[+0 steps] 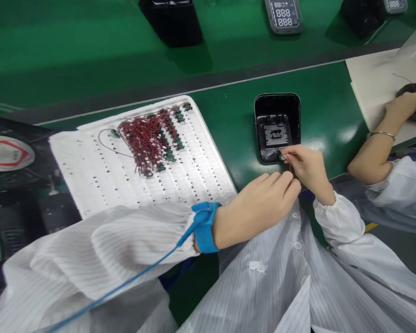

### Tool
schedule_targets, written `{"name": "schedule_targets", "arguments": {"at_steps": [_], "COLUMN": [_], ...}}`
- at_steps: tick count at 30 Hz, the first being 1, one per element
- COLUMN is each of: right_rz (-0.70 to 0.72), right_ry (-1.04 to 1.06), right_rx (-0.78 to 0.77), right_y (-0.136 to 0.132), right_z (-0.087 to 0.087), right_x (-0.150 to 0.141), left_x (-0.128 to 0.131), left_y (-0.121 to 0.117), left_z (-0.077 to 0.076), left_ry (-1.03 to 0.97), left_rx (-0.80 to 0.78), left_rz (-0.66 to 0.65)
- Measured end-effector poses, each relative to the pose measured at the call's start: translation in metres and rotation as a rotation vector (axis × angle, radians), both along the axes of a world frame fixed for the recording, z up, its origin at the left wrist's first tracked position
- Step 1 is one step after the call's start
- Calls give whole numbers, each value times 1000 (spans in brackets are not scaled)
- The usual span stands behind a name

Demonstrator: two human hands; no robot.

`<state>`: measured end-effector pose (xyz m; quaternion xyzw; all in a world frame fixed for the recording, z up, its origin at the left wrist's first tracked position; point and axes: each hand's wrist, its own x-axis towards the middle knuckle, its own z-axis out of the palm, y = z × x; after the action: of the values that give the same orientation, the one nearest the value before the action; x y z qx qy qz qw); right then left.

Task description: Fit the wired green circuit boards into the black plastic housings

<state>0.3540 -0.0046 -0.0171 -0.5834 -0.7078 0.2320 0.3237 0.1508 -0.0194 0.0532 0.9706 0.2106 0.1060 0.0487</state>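
My right hand is at the near edge of a black plastic housing. Its thumb and forefinger pinch a small part with a thin red wire. Close beside it, my left hand, with a blue wrist strap on, is closed with its fingertips at the wire; its grip on the wire is partly hidden behind the knuckles. The housing lies open side up, showing a raised rectangular block inside.
A white foam tray at left carries a heap of small parts with red wires. Beyond it, a raised green shelf holds a black housing and a display unit. At right, a co-worker's hand works over a pale mat.
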Motion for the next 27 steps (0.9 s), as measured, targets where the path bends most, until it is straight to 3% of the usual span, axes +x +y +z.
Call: {"name": "schedule_targets", "arguments": {"at_steps": [4, 11, 19, 22, 27], "right_rz": [62, -18, -16, -6, 9], "right_ry": [-87, -198, -220, -282, -401], "right_rx": [34, 41, 6, -2, -23], "right_y": [18, 21, 21, 22, 22], "right_z": [-14, -21, -4, -7, -6], "right_x": [-1, -7, -6, -8, -10], "left_x": [1, -1, -20, -24, -18], "left_y": [7, 25, 42, 41, 48], "left_z": [-16, -38, -76, -81, -78], "left_ry": [-6, -94, -604, -785, -764], "left_rx": [-181, -371, -520, -554, -557], "left_rz": [-12, 13, 48, 103, 165]}}
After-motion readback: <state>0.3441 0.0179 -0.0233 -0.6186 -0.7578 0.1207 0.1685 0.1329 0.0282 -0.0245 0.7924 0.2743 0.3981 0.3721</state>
